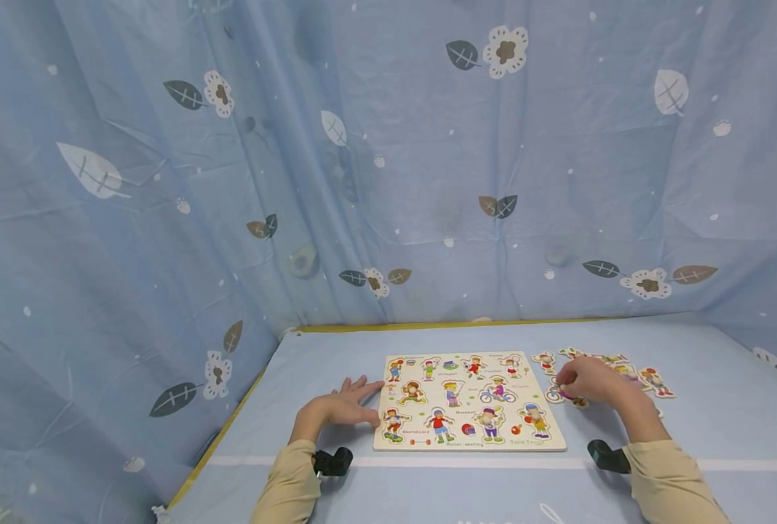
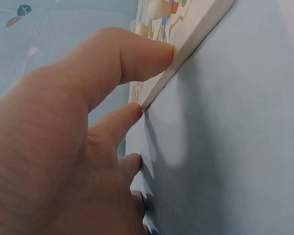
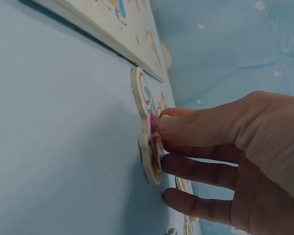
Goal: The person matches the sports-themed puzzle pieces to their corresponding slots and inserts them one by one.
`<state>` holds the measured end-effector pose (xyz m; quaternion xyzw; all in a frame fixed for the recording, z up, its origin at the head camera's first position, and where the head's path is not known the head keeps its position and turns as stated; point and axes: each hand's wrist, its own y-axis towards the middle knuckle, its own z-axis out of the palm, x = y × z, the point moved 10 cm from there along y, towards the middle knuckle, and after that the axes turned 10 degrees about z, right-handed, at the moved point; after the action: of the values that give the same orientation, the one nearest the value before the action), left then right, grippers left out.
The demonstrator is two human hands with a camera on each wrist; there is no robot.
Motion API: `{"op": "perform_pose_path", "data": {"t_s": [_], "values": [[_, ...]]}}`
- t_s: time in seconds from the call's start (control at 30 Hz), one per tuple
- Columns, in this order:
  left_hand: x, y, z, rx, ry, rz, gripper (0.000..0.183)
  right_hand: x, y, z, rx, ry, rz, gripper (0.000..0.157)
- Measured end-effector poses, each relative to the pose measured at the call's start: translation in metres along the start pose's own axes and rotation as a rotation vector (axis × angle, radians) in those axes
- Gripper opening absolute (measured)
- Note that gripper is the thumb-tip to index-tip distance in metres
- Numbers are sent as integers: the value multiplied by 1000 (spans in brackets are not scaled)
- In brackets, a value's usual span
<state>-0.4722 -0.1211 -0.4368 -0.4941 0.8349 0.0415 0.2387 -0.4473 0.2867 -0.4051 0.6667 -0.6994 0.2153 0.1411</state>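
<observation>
A wooden puzzle board (image 1: 415, 415) with printed sports figures lies flat on the table. My left hand (image 1: 344, 405) is at its left edge, fingers spread. In the left wrist view, the thumb (image 2: 147, 61) and index fingertip touch the board's side. To the right of the board, my right hand (image 1: 593, 380) pinches a cyclist puzzle piece (image 1: 554, 394) between thumb and index finger. The right wrist view shows this piece (image 3: 143, 93) low over the cloth, overlapping another piece (image 3: 148, 159); the thumb hides its middle, and whether it is lifted is unclear.
Several loose figure pieces lie around my right hand, among them one at the far right (image 1: 657, 382) and one near the board's top right corner (image 1: 546, 362). A light blue cloth (image 1: 336, 356) covers the table. Patterned blue curtains (image 1: 428, 182) hang behind and at the left.
</observation>
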Motion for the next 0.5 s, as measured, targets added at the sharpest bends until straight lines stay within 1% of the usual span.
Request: {"op": "perform_pose_path", "data": {"t_s": [0.17, 0.5], "values": [[1, 1, 1, 0, 3, -5, 87, -3, 2, 2, -7, 8, -10, 17], [0, 1, 0, 0, 11, 0, 87, -3, 2, 1, -5, 31, 15, 15]]}}
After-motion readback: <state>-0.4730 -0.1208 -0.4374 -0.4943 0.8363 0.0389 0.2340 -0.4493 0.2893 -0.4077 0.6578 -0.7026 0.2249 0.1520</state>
